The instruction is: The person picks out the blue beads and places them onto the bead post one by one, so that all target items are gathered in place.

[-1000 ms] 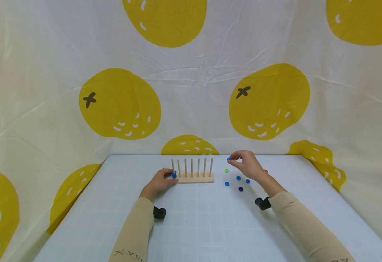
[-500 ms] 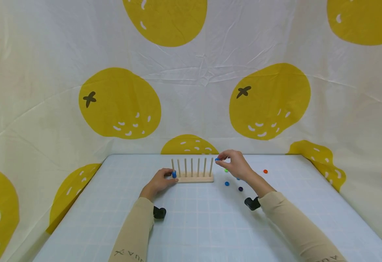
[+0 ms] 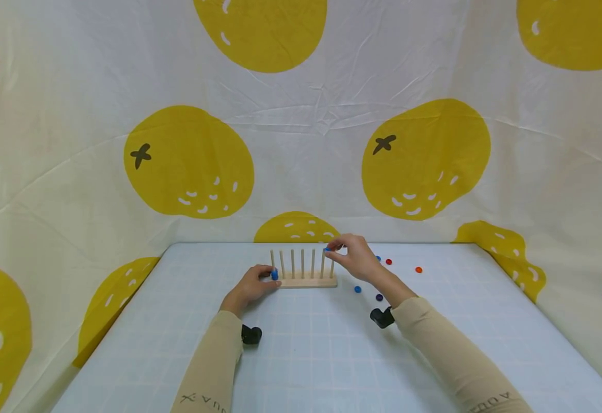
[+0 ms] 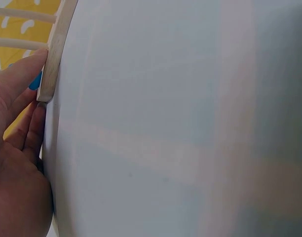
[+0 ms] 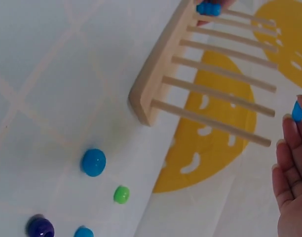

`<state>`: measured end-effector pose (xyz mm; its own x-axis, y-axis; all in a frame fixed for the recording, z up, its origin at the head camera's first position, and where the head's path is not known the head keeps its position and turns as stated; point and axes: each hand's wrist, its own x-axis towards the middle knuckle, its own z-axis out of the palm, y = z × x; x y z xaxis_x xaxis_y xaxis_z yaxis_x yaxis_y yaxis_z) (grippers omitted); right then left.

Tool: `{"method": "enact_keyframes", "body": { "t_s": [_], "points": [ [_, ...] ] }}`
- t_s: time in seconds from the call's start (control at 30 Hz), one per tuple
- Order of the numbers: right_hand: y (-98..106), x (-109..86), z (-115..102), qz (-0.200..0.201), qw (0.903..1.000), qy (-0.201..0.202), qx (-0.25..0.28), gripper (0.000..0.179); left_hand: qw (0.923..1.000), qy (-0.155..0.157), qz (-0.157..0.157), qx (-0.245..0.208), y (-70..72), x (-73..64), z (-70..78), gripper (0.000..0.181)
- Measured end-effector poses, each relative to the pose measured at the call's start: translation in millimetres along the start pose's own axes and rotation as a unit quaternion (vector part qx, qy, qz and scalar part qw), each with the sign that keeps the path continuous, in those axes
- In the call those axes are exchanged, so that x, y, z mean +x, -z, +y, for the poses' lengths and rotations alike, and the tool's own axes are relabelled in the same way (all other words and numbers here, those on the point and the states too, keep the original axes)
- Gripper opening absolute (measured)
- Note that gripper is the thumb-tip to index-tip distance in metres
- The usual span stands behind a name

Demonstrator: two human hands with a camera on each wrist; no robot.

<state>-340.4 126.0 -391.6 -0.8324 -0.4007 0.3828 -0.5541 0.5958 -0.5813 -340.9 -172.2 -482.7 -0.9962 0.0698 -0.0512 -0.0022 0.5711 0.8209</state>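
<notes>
My left hand [image 3: 251,285] grips the left end of a wooden peg rack [image 3: 308,283], with its thumb along the front of the base, as the left wrist view shows. A row of upright pegs rises from that base. Blue beads [image 5: 208,8] are stacked low on the leftmost peg, close to the left fingers. Between thumb and fingertips, my right hand [image 3: 355,258] pinches another blue bead [image 5: 297,111]. It is level with the peg tops near the rack's right end; in the right wrist view it appears just beyond the peg tips, apart from them.
Loose beads lie on the checked tablecloth [image 3: 306,355] right of the rack: a blue bead [image 3: 358,289], a purple bead [image 3: 379,297], a red bead [image 3: 389,261] and an orange bead [image 3: 418,269]. A green bead [image 5: 121,194] shows in the right wrist view. Behind hangs a fruit-print curtain [image 3: 301,160].
Carrying the blue bead, my right hand has moved left from above the loose beads to the tops of the rack's right-hand pegs. My left hand has stayed at the rack's left end.
</notes>
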Motion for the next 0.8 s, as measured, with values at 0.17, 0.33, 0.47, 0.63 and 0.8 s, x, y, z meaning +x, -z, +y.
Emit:
{"method": "enact_keyframes", "body": {
  "t_s": [0.17,0.33,0.47,0.63,0.8],
  "points": [
    [-8.0,5.9,-7.5,-0.003,0.9999,-0.002,0.013,0.018,1.0000,-0.002,-0.003,0.003,0.7,2.4,-0.8,0.052],
    [-17.5,11.1,-14.4,-0.010,0.9996,0.001,0.025,0.018,1.0000,0.003,-0.003,0.004,0.5,3.4,-3.8,0.053],
    [-25.1,14.7,-19.3,-0.016,0.9993,0.006,0.034,0.019,1.0000,0.000,0.000,0.008,0.0,2.2,-4.2,0.052],
    [-32.7,21.8,-26.6,-0.028,0.9989,0.012,0.035,0.020,0.9999,0.003,0.001,0.011,-0.7,1.0,-1.6,0.052],
    [-40.3,30.5,-33.1,-0.032,0.9983,0.031,0.039,0.018,0.9999,-0.007,-0.002,0.007,0.2,-0.2,-0.2,0.050]
  ]
}}
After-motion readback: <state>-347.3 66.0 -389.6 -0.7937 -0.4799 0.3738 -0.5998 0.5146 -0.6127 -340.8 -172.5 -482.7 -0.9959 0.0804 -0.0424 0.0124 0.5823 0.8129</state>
